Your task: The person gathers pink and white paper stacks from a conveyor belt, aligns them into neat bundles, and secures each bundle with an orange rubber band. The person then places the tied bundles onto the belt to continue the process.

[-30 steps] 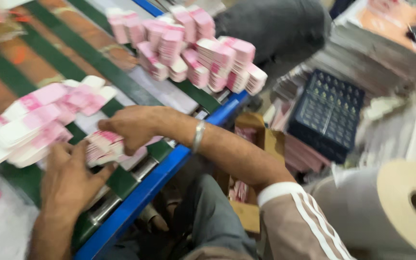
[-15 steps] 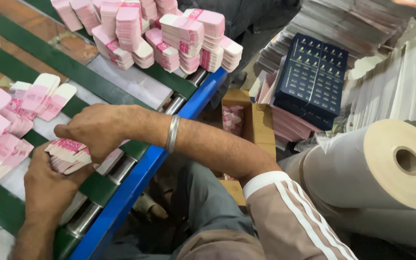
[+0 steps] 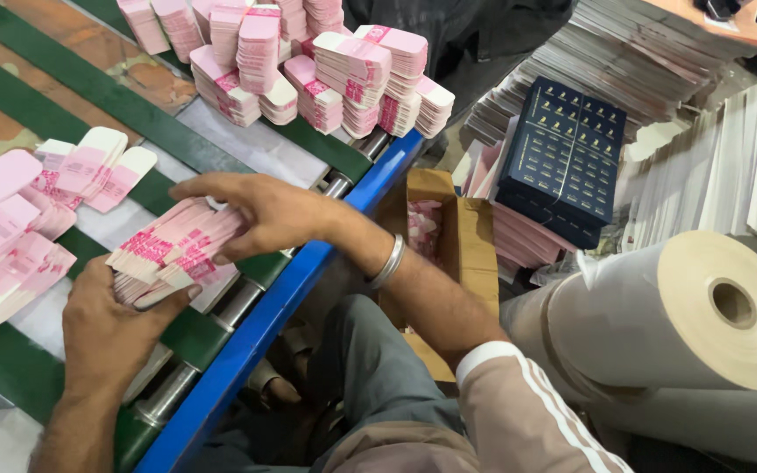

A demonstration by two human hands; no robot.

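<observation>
Both hands are on one fanned bundle of pink-and-white flat cartons (image 3: 173,250), which lies at the near edge of the bench (image 3: 247,149), just above the blue side rail (image 3: 308,263). The left hand (image 3: 111,328) cups the bundle from below, its thumb pressed up against the lower end, so its grip is clamped on the bundle. The right hand (image 3: 260,210) lies flat over the top of the same bundle with fingers spread and curled onto the carton edges, pressing down on it; a metal bangle (image 3: 387,263) sits on that wrist.

Left of the bundle, loose cartons of the same kind (image 3: 10,236) are fanned out over the green belt strips (image 3: 89,88) of the bench. Well beyond the bundle, at the far end of the bench, upright stacks of the pink-and-white cartons (image 3: 326,70) stand packed together.

Past the blue rail, to the right of the bundle, an open brown cardboard box (image 3: 453,245) holds more pink pieces. Beside it lies a dark navy printed sheet stack (image 3: 562,158), resting on pink sheets. Farther right of the bundle, piles of grey-white flat sheets (image 3: 720,175) rise, and a large roll of pale film on a cardboard core (image 3: 703,315) lies nearest the camera, just beside the striped beige sleeve (image 3: 527,412) of the right arm.
</observation>
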